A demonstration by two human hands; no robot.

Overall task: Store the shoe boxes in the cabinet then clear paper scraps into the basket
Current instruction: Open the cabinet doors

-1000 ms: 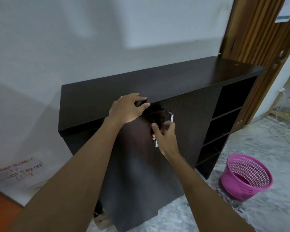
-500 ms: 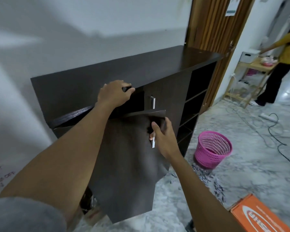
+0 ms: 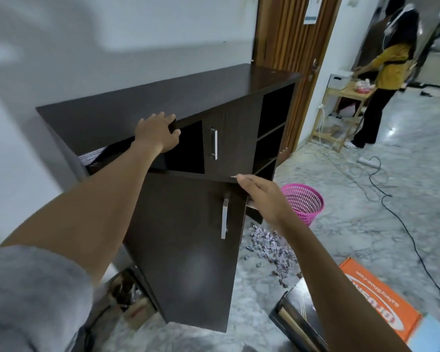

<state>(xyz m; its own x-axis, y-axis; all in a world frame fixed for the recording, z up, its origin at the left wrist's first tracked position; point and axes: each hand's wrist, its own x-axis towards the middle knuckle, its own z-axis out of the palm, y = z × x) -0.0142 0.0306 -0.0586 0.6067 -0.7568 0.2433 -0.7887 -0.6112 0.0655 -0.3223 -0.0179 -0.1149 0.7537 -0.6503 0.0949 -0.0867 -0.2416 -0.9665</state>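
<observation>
The dark brown cabinet (image 3: 163, 97) stands against the wall. Its left door (image 3: 183, 250) is swung open towards me, and the dark inside shows above it. My left hand (image 3: 156, 133) grips the cabinet's top front edge with curled fingers. My right hand (image 3: 262, 196) holds the door's free edge near its upper corner, beside the silver handle (image 3: 224, 217). An orange shoe box (image 3: 381, 301) and a black shoe box (image 3: 296, 313) lie on the floor at lower right. Paper scraps (image 3: 269, 247) are strewn in front of the pink basket (image 3: 302, 204).
The cabinet's right door (image 3: 229, 143) is closed, with open shelves (image 3: 272, 138) beside it. A person in a yellow top (image 3: 389, 69) stands at a wooden stand (image 3: 346, 97) at far right. Black cables (image 3: 391, 204) run across the marble floor. A light blue box corner (image 3: 432, 334) shows at bottom right.
The left door has swung from nearly closed to wide open. My right hand has moved from the handle to the door's free edge. My view has turned right.
</observation>
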